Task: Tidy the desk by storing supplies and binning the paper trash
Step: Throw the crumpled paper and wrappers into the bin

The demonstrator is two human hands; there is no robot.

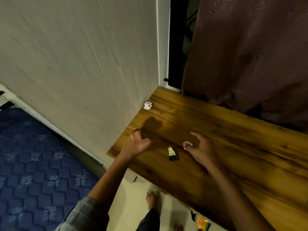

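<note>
A wooden desk point(225, 130) runs from the wall corner toward the lower right. A crumpled white paper ball point(148, 105) lies at the desk's far left corner against the wall. My left hand point(137, 145) hovers over the desk's left end with its fingers curled into a fist; nothing shows in it. My right hand point(198, 147) is near the desk's middle and pinches a small white paper scrap point(188, 144) between thumb and fingers. A small gold and black tube point(172, 154) lies flat between my two hands.
A pale wall point(75, 64) borders the desk's left end, and a dark brown curtain point(250, 55) hangs behind it. A blue patterned mattress point(33, 164) lies at lower left. A yellow and green wrapper point(200, 222) lies on the floor beside my foot point(152, 200).
</note>
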